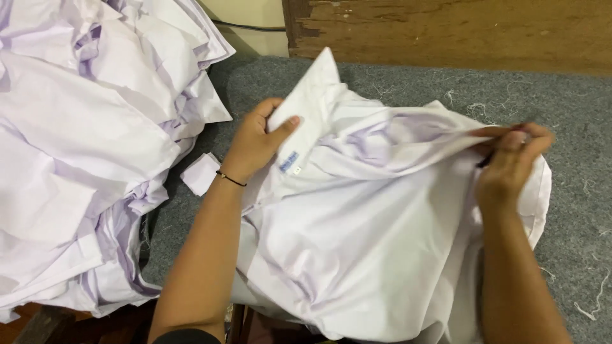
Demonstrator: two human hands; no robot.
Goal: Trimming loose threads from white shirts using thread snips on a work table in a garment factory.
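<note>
Left hand (pixel 255 143) pinching the stiff collar (pixel 306 105) of a white shirt (pixel 363 236); right hand (pixel 510 165) closed on a bunched fold at its far edge. Shirt spread on the grey felt counter (pixel 408 79). Risk: loose threads (pixel 593 299) clinging to the cloth, or the fold slipping from the grip. Crowding the left: a heap of white garments (pixel 89 140), small cloth scrap (pixel 201 173) alongside.

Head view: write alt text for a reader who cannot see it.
Two bare hands hold a white shirt on a grey felt table: the left hand grips the collar, the right hand pinches a fold of cloth. A pile of white shirts lies at left, with a wooden board behind.
</note>
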